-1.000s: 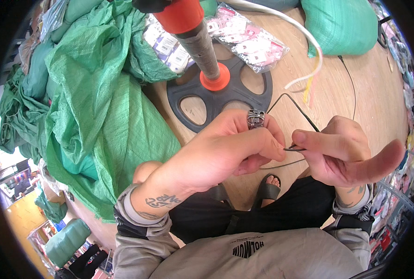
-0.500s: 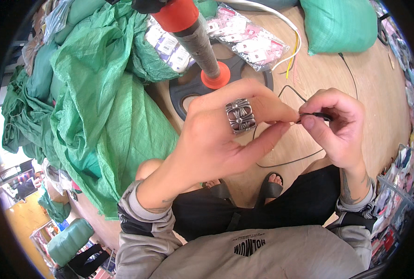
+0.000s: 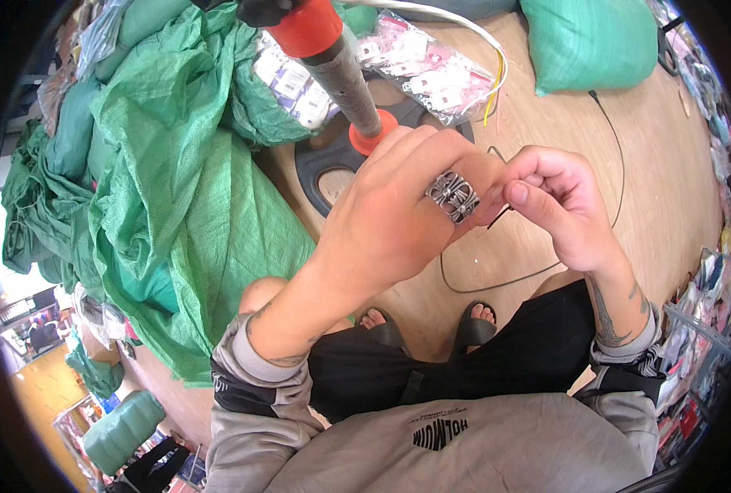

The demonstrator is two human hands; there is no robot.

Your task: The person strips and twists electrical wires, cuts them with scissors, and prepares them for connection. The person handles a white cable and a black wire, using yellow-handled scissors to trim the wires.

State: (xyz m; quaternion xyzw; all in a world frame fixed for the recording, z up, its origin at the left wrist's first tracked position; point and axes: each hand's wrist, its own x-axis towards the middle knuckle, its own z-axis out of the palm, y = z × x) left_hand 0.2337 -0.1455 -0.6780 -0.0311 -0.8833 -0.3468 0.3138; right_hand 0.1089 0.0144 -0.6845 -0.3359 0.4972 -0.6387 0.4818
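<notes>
Both hands meet in front of me at knee height. My left hand (image 3: 410,201), with a wide silver ring (image 3: 453,197), is closed; its back hides most of the fingertips, which bend in against a thin black cable (image 3: 498,218). My right hand (image 3: 561,205) pinches that cable between thumb and curled forefinger, right beside the left fingertips. A short dark end of it sticks out below the pinch. A dark cord (image 3: 505,285) loops beneath the hands over the wooden floor. Whether it is the same piece as the pinched cable cannot be made out.
Ahead is a grey-wrapped pole (image 3: 345,86) with orange collars on a dark round base (image 3: 320,168). Green woven sacks (image 3: 193,205) are heaped at left; a full green sack (image 3: 587,45) lies at far right. Clear bags of pink-and-white packets (image 3: 439,78) lie behind the base. Crowded shelving (image 3: 702,329) lines the right.
My left hand has turned and bunched its fingers closer together. My right hand has shifted left against it. The black piece between them now points downward instead of lying across the right fingers.
</notes>
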